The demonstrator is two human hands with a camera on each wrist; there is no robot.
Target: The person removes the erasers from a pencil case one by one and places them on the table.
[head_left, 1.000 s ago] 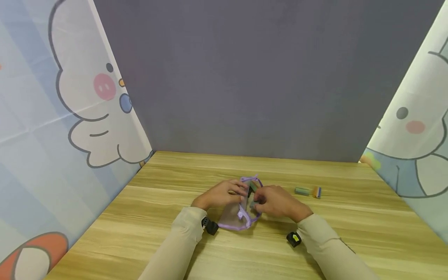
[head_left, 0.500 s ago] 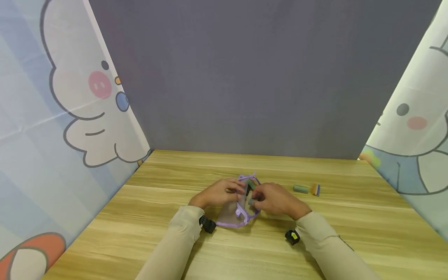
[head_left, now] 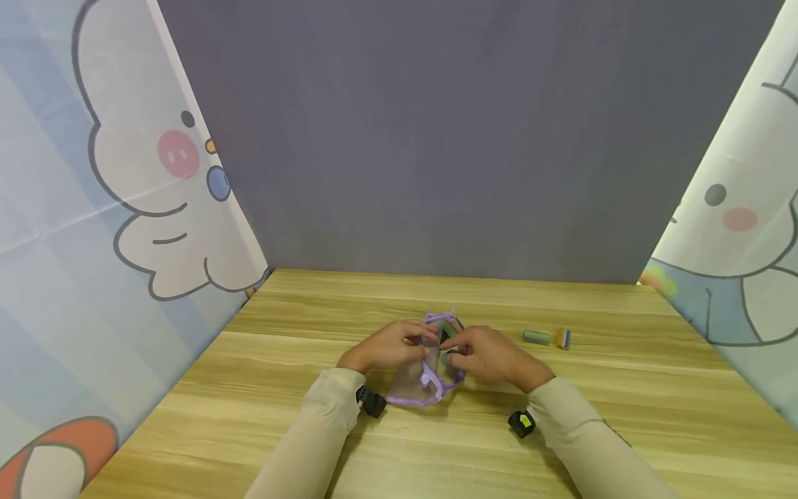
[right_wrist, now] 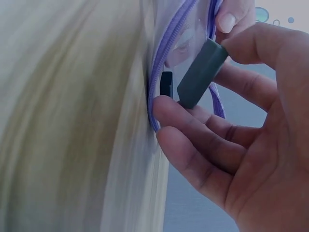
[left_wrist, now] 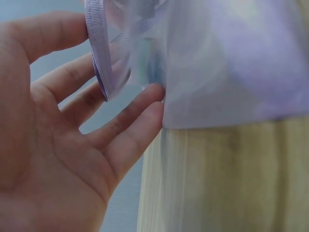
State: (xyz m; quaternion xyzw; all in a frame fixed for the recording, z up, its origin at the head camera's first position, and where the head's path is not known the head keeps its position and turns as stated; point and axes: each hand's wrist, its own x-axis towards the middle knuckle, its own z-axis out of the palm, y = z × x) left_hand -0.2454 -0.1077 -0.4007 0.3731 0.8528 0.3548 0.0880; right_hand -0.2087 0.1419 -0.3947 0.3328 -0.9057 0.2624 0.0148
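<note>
A see-through mesh pouch (head_left: 408,386) with purple zip edging lies mid-table, its mouth facing right. My left hand (head_left: 395,343) holds the pouch's upper edge; in the left wrist view the zip band (left_wrist: 96,43) runs between thumb and fingers. At the mouth is my right hand (head_left: 492,355), pinching a small dark green block (right_wrist: 203,72) end to end between thumb and fingers. The block is tilted, its lower end by the zip edge. Inside the pouch show a black piece (right_wrist: 166,84) and a green piece (head_left: 450,327), partly covered by the hands and mesh.
Right of the pouch, a green bar (head_left: 536,337) and a small orange, white and blue block (head_left: 563,338) lie on the wooden table (head_left: 436,457). A grey panel (head_left: 436,138) stands behind, with cartoon-printed cloths (head_left: 56,277) at both sides.
My right index finger has stretched leftward over the pouch mouth, and the small block between the fingers has shifted slightly. The left hand keeps its hold. The head view has tilted a little.
</note>
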